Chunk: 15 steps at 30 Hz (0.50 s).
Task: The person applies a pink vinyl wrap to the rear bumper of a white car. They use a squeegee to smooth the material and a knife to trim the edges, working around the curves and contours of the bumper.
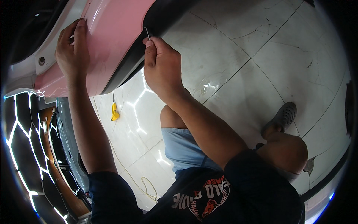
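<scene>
My left hand (pixel 72 48) is at the upper left on a pink car body panel (pixel 108 41), its fingers curled and thumb against the surface near a seam; whatever they may grip is hidden. My right hand (pixel 160 63) pinches a thin, curved metal tool (pixel 147 33) beside the dark trim (pixel 123 74) along the panel's edge. A pale strip with a round fitting (pixel 41 61) lies left of the pink panel.
A yellow handheld tool (pixel 114 112) with a cord rests on the glossy tiled floor (pixel 238 89), near a looped hose (pixel 147 183). Another car (pixel 66 134) stands at the left. My bent legs and shoe (pixel 279 119) occupy the lower right.
</scene>
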Each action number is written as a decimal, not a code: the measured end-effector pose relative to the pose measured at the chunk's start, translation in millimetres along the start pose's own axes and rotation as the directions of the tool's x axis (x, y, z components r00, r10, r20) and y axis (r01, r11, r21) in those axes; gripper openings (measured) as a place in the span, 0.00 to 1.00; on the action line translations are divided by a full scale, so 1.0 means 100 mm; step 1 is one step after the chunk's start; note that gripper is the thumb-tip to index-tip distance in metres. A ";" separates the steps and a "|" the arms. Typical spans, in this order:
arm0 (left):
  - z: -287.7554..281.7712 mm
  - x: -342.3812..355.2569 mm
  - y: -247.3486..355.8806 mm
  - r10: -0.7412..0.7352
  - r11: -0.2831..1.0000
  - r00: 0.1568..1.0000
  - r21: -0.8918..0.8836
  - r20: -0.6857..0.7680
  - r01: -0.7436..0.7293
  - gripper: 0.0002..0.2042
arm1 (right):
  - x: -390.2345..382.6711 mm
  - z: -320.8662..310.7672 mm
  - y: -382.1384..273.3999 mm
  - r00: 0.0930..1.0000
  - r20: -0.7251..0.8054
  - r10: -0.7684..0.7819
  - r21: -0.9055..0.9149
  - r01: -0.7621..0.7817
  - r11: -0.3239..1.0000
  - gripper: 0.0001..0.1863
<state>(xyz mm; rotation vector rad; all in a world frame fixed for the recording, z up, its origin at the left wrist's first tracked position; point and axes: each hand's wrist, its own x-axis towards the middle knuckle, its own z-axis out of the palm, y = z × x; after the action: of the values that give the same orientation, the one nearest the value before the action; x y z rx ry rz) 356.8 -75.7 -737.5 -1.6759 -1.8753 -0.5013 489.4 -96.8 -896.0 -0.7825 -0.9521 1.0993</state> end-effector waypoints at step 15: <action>0.03 0.03 -0.04 0.154 0.987 0.985 0.054 -0.072 -0.151 0.17 | 0.01 -0.04 -0.03 0.995 0.091 -0.029 -0.123 0.040 0.992 0.03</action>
<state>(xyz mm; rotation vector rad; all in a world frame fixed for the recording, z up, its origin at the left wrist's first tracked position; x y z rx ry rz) 351.9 -72.5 -737.6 -1.7273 -1.6762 -0.4471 494.2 -96.5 -894.5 -0.8209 -1.1139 1.0586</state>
